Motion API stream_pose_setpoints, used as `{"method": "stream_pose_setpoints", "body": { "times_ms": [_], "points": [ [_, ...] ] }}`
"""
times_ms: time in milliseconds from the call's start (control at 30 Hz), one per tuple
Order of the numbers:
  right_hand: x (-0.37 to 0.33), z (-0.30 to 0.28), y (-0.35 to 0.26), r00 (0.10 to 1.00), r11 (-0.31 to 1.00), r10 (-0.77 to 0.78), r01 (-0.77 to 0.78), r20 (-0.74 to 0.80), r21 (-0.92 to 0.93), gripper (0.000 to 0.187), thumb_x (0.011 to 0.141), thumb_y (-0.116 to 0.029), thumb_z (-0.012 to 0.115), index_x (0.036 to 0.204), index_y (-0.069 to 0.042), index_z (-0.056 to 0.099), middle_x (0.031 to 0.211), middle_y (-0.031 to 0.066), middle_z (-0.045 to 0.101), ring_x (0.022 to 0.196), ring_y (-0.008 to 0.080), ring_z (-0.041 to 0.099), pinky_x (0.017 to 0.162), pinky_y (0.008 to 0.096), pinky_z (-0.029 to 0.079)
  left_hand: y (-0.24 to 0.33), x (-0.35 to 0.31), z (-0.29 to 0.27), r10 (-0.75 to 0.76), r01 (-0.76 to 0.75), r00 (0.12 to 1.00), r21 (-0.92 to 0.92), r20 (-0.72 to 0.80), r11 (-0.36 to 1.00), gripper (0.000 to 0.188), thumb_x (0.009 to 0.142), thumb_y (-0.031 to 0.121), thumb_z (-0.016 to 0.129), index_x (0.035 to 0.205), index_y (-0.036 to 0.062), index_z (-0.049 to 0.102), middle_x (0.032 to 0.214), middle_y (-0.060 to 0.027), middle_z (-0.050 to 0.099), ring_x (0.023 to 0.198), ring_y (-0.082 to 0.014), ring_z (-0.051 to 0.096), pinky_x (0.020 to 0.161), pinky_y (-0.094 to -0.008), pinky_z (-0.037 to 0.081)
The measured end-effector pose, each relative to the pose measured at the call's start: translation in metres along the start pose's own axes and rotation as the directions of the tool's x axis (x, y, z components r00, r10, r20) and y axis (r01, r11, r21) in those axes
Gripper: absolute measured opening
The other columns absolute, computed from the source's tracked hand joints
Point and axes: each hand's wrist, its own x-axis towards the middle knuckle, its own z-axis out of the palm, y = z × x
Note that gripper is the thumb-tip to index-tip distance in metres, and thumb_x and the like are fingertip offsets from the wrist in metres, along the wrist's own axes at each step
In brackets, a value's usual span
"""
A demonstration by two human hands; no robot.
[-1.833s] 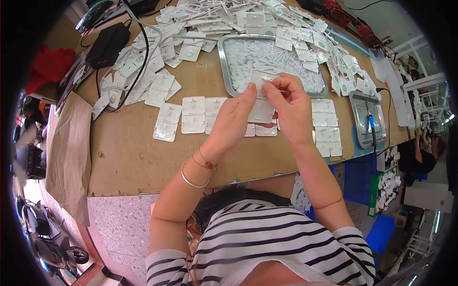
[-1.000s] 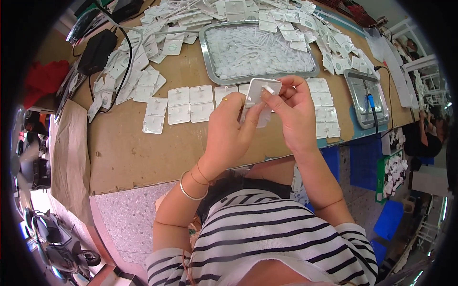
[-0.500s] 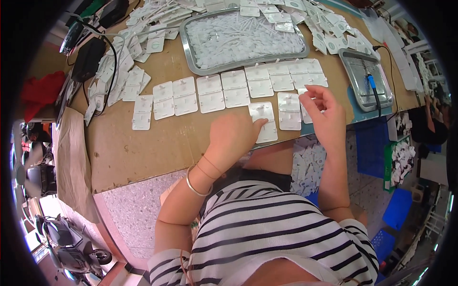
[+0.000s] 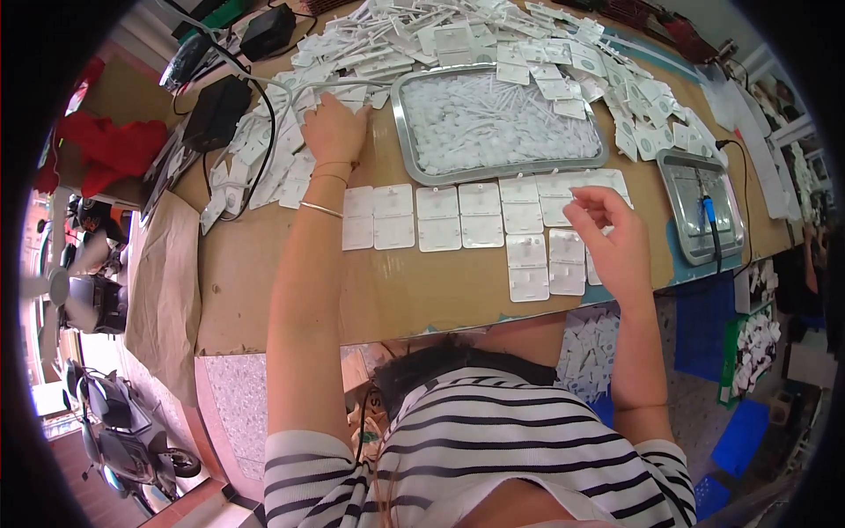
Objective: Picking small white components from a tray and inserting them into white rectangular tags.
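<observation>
My left hand reaches far forward to the left end of a heap of white flat plastic plates. Its fingers are spread over the plates there, and no lifted piece shows in them. My right hand hovers at the right over a lower row of white plates, partly covering one. Its fingers are loosely curled, with thumb and forefinger apart and nothing visible between them. A longer row of white rectangular plates lies behind, each with a line across its middle and small pegs. My left forearm hides that row's left end.
Behind the rows stands a metal tray full of small white stick-like parts. More plates pile up beyond it. At right, a smaller metal tray holds a blue-and-black corded pen-like tool. Black boxes and cables sit at left.
My left hand has left the plate in the lower row and stretched forward and left to the heap. My right hand stays near the lower row. The view has shifted.
</observation>
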Motion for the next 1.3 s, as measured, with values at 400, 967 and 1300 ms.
{"method": "stream_pose_setpoints", "body": {
  "times_ms": [400,967,1300],
  "points": [
    [0.175,0.062,0.036,0.964,0.863,-0.193,0.255,0.183,-0.436,0.022,0.079,-0.015,0.065,0.098,-0.004,0.063,0.085,0.0098,0.064,0.078,0.0205,0.062,0.07,0.0312,0.048,0.011,-0.051,-0.098,-0.004,0.423,0.861,-0.711,0.509,0.562,0.038,0.074,0.022,0.073,0.097,-0.0033,0.055,0.09,-0.0143,0.064,0.07,-0.0181,0.065,0.057,-0.029,0.053],
    [0.183,0.07,0.038,0.936,0.886,-0.163,0.278,0.311,-0.372,0.017,0.079,-0.017,0.063,0.085,-0.001,0.064,0.081,0.0117,0.064,0.075,0.0254,0.061,0.069,0.0354,0.048,0.053,-0.114,-0.09,0.224,0.512,0.825,-0.854,0.518,0.092,0.039,0.085,0.015,0.064,0.112,-0.0065,0.047,0.102,-0.0135,0.06,0.08,-0.0159,0.064,0.061,-0.0258,0.057],
    [0.081,0.071,-0.031,0.935,0.949,-0.316,0.313,0.158,0.048,0.009,0.083,-0.009,0.063,0.087,-0.001,0.063,0.08,0.0029,0.063,0.075,0.0104,0.057,0.067,0.025,0.046,0.053,-0.121,-0.092,0.312,0.563,0.801,-0.82,0.511,-0.104,0.035,0.089,0.015,0.059,0.114,-0.0074,0.049,0.101,-0.0101,0.06,0.086,-0.0124,0.06,0.067,-0.0257,0.057]
  ]
}}
